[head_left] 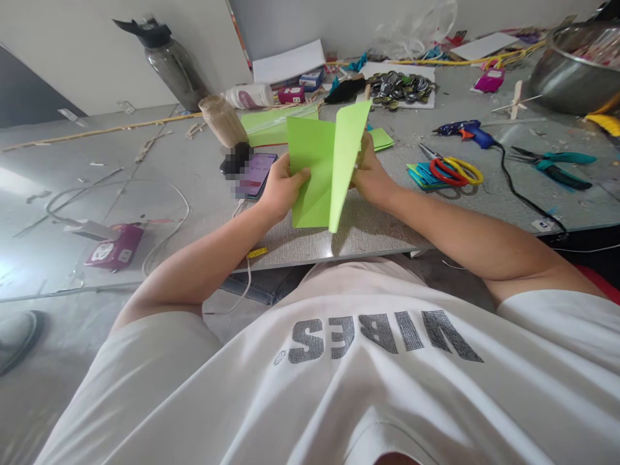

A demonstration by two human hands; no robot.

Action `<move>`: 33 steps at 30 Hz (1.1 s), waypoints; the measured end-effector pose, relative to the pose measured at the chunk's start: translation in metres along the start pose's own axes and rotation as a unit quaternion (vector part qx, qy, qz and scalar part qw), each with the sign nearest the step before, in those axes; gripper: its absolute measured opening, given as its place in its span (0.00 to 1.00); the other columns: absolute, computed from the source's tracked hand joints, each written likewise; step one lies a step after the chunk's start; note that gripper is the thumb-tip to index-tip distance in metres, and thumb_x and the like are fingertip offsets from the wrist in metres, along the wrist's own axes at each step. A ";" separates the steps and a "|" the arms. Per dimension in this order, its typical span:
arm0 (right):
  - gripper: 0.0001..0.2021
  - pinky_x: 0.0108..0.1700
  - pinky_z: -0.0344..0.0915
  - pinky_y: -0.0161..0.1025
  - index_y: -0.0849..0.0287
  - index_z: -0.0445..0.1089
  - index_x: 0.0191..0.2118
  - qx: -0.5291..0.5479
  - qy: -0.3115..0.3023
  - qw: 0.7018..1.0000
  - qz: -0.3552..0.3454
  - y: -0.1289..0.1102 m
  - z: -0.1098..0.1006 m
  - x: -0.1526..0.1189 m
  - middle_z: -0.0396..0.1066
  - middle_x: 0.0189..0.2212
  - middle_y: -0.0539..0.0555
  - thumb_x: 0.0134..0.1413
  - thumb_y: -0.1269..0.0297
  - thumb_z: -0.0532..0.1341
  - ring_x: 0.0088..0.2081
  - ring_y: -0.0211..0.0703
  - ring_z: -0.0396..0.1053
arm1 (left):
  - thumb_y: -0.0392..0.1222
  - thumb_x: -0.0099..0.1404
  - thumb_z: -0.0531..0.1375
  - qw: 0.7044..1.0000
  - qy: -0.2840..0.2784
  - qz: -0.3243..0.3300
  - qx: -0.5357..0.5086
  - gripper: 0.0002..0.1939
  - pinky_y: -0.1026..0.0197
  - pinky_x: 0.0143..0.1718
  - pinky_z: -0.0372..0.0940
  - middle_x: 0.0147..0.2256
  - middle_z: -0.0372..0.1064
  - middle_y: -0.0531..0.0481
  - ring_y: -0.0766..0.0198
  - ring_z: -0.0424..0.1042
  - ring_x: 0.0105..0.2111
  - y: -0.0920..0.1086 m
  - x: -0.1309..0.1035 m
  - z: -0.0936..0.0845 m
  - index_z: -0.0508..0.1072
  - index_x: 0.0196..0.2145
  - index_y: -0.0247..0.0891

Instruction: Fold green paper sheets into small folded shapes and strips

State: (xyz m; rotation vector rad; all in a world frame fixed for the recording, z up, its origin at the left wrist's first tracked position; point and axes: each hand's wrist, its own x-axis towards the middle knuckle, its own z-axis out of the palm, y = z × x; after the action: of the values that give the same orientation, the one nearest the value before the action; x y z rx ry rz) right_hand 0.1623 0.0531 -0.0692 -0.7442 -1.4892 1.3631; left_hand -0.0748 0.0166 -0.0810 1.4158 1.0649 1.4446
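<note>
My left hand (282, 188) pinches the green paper (314, 173) at its left edge; my right hand (372, 173) grasps its raised half, seemingly to control the fold.

You could pass over bare surface (380, 229) nearer you than the green sheet (317, 155); a phone (260, 173) left and scissors (448, 163) right of it obstruct.

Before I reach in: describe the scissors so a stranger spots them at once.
On the grey table, look right of the right hand. The scissors lie on a small coloured-paper stack. One red and one yellow handle set them apart from the teal-handled pliers.
</note>
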 end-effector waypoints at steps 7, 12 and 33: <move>0.47 0.66 0.89 0.57 0.42 0.73 0.69 -0.001 0.025 1.000 -0.017 -0.004 0.009 -0.012 0.86 0.64 0.57 0.48 0.54 0.94 0.64 0.59 0.86 | 0.91 0.67 0.73 0.994 -0.014 -0.075 -0.079 0.42 0.42 0.47 0.91 0.44 0.88 0.38 0.30 0.92 0.58 0.005 -0.017 0.022 0.81 0.44 0.46; 0.36 0.72 0.86 0.60 0.45 0.77 0.60 -0.039 -0.026 0.997 -0.067 -0.004 0.006 -0.011 0.84 0.67 0.56 0.49 0.57 0.91 0.67 0.62 0.84 | 0.55 0.65 0.84 0.999 -0.006 -0.027 -0.047 0.24 0.45 0.52 0.90 0.45 0.90 0.43 0.38 0.93 0.56 0.010 -0.017 0.020 0.83 0.51 0.46; 0.33 0.43 0.77 0.48 0.47 0.89 0.48 -0.220 -0.158 0.935 -0.229 -0.016 -0.008 -0.010 0.87 0.47 0.59 0.76 0.20 0.67 0.39 0.50 0.80 | 0.47 0.57 0.77 0.985 0.074 -0.092 -0.127 0.20 0.39 0.58 0.90 0.50 0.91 0.47 0.40 0.92 0.54 -0.010 0.017 -0.012 0.78 0.46 0.48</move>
State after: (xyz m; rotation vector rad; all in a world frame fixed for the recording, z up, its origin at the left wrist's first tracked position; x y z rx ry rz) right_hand 0.1761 0.0444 -0.0565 -0.4072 -2.1099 0.8229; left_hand -0.0873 0.0354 -0.0854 1.0161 1.0317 1.5079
